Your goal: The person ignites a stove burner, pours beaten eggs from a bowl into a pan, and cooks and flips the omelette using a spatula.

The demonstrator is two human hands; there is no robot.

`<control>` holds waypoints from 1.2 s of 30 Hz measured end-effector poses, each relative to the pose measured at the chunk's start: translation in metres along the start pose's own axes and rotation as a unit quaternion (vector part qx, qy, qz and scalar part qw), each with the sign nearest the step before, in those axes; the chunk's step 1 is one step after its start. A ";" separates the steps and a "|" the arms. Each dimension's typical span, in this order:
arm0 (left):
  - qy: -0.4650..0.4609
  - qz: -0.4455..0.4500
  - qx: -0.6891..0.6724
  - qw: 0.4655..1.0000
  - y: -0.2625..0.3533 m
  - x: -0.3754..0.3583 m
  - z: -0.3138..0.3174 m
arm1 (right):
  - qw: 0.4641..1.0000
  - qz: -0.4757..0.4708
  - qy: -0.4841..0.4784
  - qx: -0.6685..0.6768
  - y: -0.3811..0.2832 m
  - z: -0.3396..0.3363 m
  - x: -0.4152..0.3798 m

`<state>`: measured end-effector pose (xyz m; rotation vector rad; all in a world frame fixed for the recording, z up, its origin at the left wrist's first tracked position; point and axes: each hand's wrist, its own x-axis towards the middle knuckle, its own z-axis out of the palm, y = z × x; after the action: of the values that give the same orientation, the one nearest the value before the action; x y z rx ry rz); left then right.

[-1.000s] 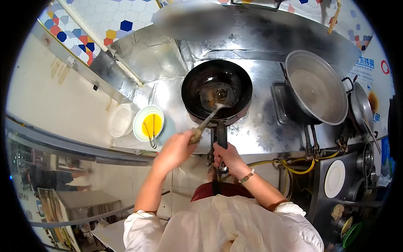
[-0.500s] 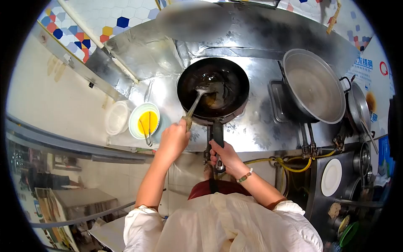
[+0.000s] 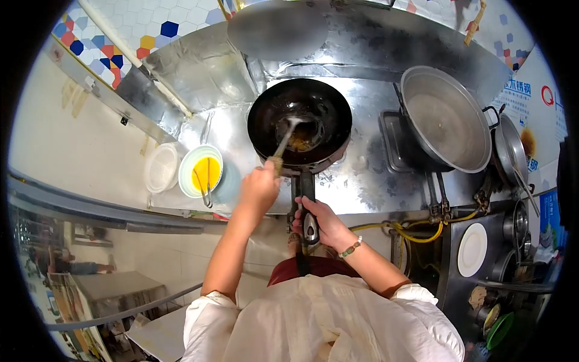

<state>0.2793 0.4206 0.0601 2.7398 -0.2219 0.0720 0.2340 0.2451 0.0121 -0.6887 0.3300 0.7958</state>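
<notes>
My left hand [image 3: 259, 188] is closed round the handle of a metal spatula [image 3: 285, 140], whose head rests inside a dark wok [image 3: 265, 114]. Some oil and a small brownish-yellow patch lie at the wok's bottom. With my right hand [image 3: 322, 221] I grip the black wok handle [image 3: 308, 193]. Left of the wok, a pale bowl [image 3: 186, 171] holds yellow liquid that looks like beaten egg, with a metal whisk or tongs [image 3: 205, 192] leaning in it.
A white plastic container [image 3: 161, 169] is beside the bowl. To the right stand a large grey pot [image 3: 446, 117] and a metal pan [image 3: 510, 145]. A white plate [image 3: 472, 252] lies lower right, near a yellow hose [image 3: 420, 241].
My left hand has moved slightly right relative to the wok, and the spatula's head sits further right inside it. The whole view has shifted a little.
</notes>
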 end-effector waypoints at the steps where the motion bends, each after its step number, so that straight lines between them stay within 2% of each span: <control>1: 0.007 -0.018 0.015 1.000 0.001 -0.008 -0.007 | 1.000 0.003 -0.014 -0.005 0.001 -0.003 0.000; 2: 0.014 -0.035 0.031 0.999 0.003 -0.016 -0.016 | 1.000 0.003 -0.012 -0.002 0.001 -0.004 -0.001; 7: -0.067 -0.072 0.041 0.994 0.018 -0.047 -0.048 | 0.999 0.005 -0.038 0.016 0.002 -0.009 0.002; 10: -0.072 -0.057 -0.021 0.996 0.024 -0.043 -0.039 | 0.999 0.007 -0.043 0.010 0.002 -0.007 0.000; 12: 0.000 0.008 -0.054 0.998 0.011 -0.029 -0.015 | 0.999 0.004 -0.042 0.001 0.003 -0.007 0.001; 16: 0.069 0.012 -0.056 0.996 -0.004 -0.010 0.002 | 0.999 -0.014 -0.035 -0.015 -0.001 -0.008 -0.006; 19: 0.121 -0.038 -0.079 0.989 -0.015 -0.013 -0.006 | 0.998 -0.060 -0.033 -0.008 -0.002 -0.018 -0.007; 20: 0.119 -0.038 -0.080 0.989 -0.016 -0.016 -0.011 | 0.998 -0.059 -0.031 -0.007 -0.004 -0.023 -0.008; 22: 0.066 -0.099 -0.130 0.984 -0.016 -0.021 -0.023 | 0.997 -0.046 -0.053 -0.041 -0.007 -0.031 -0.011; 27: 0.067 -0.094 -0.111 0.987 -0.021 -0.026 -0.024 | 0.997 -0.048 -0.048 -0.033 -0.008 -0.026 -0.013; 30: 0.035 -0.092 -0.089 0.991 -0.014 -0.028 -0.032 | 0.997 -0.047 -0.051 -0.019 -0.003 -0.031 -0.006; 32: -0.009 -0.094 -0.024 0.995 -0.006 -0.030 -0.039 | 0.997 -0.037 -0.064 -0.029 -0.001 -0.032 -0.003; 36: -0.046 -0.085 -0.030 0.995 0.007 -0.033 -0.040 | 0.998 -0.038 -0.033 -0.040 -0.001 -0.022 -0.001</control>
<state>0.2447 0.4341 0.0971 2.6921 -0.0153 -0.1055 0.2338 0.2290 -0.0031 -0.7449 0.2119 0.7605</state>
